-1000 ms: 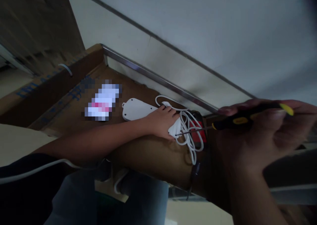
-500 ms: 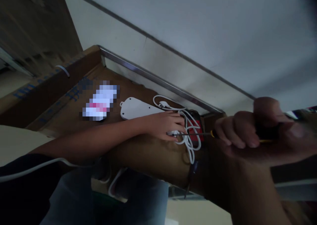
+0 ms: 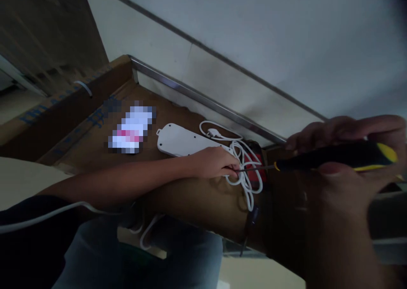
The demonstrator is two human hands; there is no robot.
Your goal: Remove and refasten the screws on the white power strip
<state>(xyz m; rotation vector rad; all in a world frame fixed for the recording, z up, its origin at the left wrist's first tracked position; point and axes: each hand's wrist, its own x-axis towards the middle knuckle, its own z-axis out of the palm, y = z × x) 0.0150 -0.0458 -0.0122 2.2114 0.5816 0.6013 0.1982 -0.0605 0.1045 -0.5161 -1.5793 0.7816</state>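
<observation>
Head view: right hand (image 3: 346, 189) grips screwdriver (image 3: 359, 154); left hand (image 3: 213, 162) pinches its tip at the strip (image 3: 182, 140), likely aligning; steadiness seems called for

Both hands engaged, set well apart.
Left hand (image 3: 213, 162) held low, thumb and fingertips drawn together; left forearm (image 3: 136, 182) stretched behind that pinch. Right hand (image 3: 351, 191) loosely wrapped, thumb laid along the grip's near side, fingers bent beyond it; right forearm (image 3: 341, 251) angled up from below.
</observation>
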